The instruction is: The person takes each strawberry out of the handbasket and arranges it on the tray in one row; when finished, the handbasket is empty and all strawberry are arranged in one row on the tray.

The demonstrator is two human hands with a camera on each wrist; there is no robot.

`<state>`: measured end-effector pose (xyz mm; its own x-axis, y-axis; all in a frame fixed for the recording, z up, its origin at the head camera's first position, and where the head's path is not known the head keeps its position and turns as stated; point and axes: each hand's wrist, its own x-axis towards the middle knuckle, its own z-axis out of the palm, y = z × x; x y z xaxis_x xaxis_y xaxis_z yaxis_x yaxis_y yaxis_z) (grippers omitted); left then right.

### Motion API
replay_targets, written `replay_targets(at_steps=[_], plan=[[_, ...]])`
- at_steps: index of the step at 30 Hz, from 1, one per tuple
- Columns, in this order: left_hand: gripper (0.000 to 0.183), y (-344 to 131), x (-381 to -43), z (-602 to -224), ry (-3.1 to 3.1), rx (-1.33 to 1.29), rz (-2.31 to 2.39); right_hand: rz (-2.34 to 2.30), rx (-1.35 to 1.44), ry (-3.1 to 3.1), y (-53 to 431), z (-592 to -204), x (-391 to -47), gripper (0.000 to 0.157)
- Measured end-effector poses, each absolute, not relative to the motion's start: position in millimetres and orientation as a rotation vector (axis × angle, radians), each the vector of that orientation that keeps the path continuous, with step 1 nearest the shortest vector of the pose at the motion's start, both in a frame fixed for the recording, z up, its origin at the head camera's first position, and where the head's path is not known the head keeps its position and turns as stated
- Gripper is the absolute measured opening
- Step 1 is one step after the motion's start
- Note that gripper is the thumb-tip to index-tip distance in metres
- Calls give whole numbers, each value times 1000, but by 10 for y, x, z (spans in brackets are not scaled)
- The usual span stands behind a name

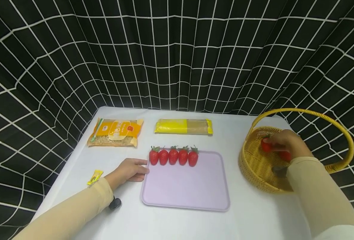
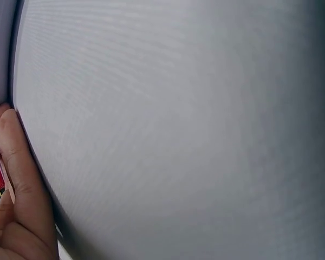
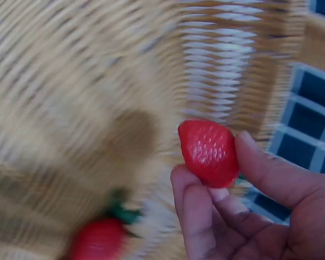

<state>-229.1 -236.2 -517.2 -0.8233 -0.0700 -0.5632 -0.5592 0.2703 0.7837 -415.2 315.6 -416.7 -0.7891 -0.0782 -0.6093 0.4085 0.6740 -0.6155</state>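
Note:
Between thumb and fingers my right hand (image 1: pixel 287 143) pinches a red strawberry (image 3: pixel 208 151), inside the wicker basket (image 1: pixel 245 163). A second strawberry (image 3: pixel 100 238) with green leaves lies lower in the basket, partly covered by the hand in the head view. My left hand (image 1: pixel 130 170) touches the left rim of the pale purple tray (image 1: pixel 188 186) with nearly straight fingers (image 2: pixel 21 162). Along the tray's far edge several strawberries (image 1: pixel 173 156) stand in a row from the left corner, leaves pointing away from me.
Behind the tray lie an orange food bag (image 1: pixel 117 132) and a yellow noodle packet (image 1: pixel 182 126). A small yellow wrapped candy (image 1: pixel 95 177) and a dark object (image 1: pixel 115 203) sit beside my left forearm. The basket's handle (image 1: pixel 302 111) arches over my right hand.

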Motion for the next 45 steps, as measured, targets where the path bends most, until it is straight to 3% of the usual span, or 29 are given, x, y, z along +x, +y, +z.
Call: replay_targets(at_steps=[10, 14, 21, 37, 45], plan=[[55, -2374, -2344, -5166, 2141, -581, 1563, -1064, -244, 2201, 2416, -3766, -3671, 48], [55, -2362, -2363, -5176, 2138, -567, 1566, -1018, -273, 2198, 1905, -3940, -3548, 48], [55, -2318, -2396, -5178, 2129, -566, 1570, -850, -183, 2358, 1329, -4463, -3576, 29], [54, -2229, -2421, -5192, 2133, -532, 1572, -816, -48, 2388, 1278, -4727, -3541, 32], [55, -2291, -2324, -5162, 2160, -550, 1544, -990, -302, 2176, 1736, -4241, -3511, 41]])
